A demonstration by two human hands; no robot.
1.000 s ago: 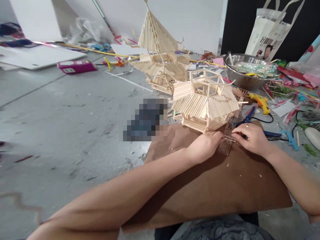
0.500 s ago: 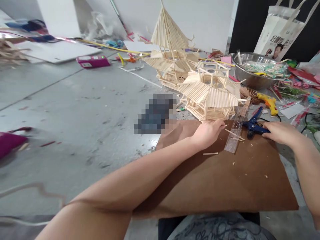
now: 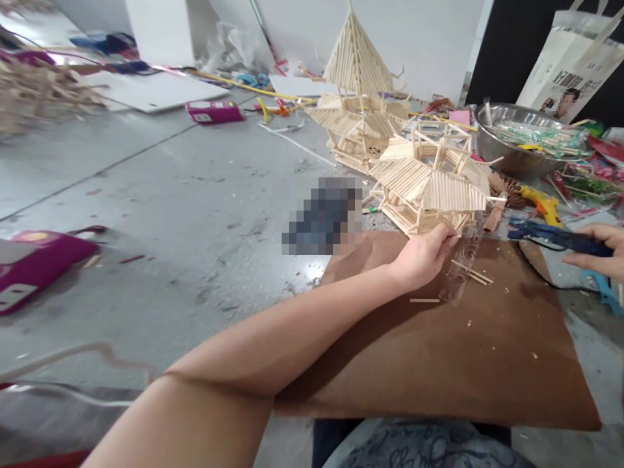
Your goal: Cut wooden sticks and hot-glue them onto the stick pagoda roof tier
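Head view: left hand [image 3: 428, 259] pinches tight, can't tell on what; thin pale wooden sticks [image 3: 472, 272] lie at its four o'clock. Right hand [image 3: 610, 264] curls around a long dark-blue tool [image 3: 556, 235].

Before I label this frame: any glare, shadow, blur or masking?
Head view: glare on the floor beside the brown sheet; head view: shadow on that sheet along the left forearm; head view: stick pile at upper left smeared, dark object pixelated.
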